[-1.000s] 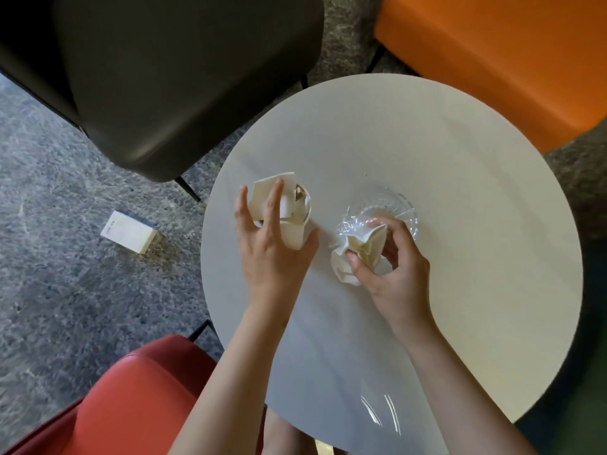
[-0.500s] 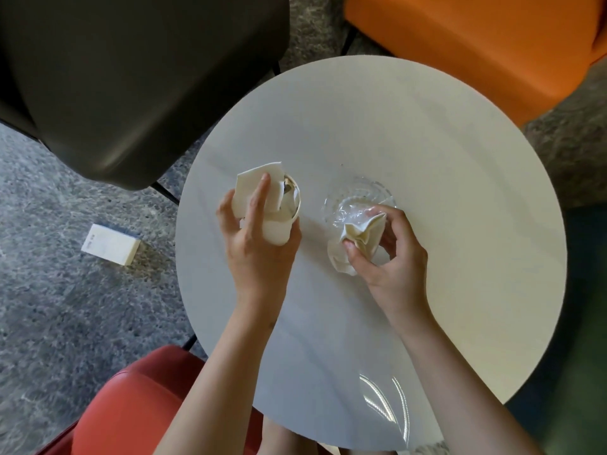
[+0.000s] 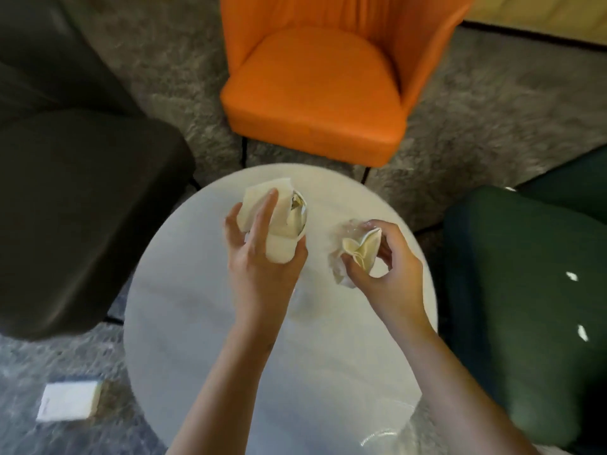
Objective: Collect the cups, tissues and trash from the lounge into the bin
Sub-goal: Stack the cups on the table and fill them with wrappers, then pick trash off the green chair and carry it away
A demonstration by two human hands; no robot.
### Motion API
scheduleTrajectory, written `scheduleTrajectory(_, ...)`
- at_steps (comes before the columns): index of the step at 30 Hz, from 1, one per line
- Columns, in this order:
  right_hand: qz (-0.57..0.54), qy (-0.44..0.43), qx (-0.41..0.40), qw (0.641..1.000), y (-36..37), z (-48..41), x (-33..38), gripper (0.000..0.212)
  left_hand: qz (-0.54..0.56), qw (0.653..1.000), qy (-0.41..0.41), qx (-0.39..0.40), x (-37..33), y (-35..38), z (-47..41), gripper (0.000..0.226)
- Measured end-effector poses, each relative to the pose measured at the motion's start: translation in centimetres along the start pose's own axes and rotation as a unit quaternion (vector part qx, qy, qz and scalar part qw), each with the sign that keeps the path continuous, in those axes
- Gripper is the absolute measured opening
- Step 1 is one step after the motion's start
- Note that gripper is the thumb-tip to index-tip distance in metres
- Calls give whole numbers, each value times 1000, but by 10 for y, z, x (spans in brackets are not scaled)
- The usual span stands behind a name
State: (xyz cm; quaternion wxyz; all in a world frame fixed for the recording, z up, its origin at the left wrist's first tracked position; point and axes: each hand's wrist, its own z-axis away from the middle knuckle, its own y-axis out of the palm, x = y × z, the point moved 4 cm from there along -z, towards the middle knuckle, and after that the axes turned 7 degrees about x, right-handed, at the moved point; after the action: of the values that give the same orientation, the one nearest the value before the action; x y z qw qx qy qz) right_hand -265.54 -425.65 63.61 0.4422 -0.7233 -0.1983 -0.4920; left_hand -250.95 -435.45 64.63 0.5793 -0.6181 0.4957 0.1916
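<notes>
Fingers of the left hand point(image 3: 262, 270) wrap the white tissue-stuffed paper cup point(image 3: 284, 234) over the round pale worktop point(image 3: 197, 323), right hand point(image 3: 391, 274) pinching a crumpled cream tissue point(image 3: 361, 249): light, crushable, so grip softly.

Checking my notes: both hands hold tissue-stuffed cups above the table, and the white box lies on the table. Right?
No. In the head view the box lies on the carpet left of the table, not on it. The left hand holds a paper cup and the right hand a clear cup, both tissue-stuffed.
</notes>
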Motion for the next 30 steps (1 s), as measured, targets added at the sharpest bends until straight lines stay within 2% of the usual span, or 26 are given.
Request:
scheduleTrajectory(3,10,15,-68,997,-62,8,3,41,34,996,45,69,-50,31,-9,77)
scheduleTrajectory(8,40,48,-190,980,-167,46,-12,43,81,978,128,142,-139,98,8,69)
scheduleTrajectory(10,48,70,-224,971,-206,68,-26,41,86,969,165,161,-170,128,24,72)
scheduleTrajectory(14,59,116,-274,953,-276,112,-61,42,75,956,185,215,-223,190,64,71)
scheduleTrajectory(20,65,185,-289,937,-374,171,-136,35,85,937,195,276,-284,296,132,74)
scheduleTrajectory(23,62,235,-284,928,-412,194,-185,39,85,932,192,296,-305,350,160,74)
scheduleTrajectory(30,42,266,-288,919,-437,208,-294,36,49,914,205,347,-293,450,194,74)
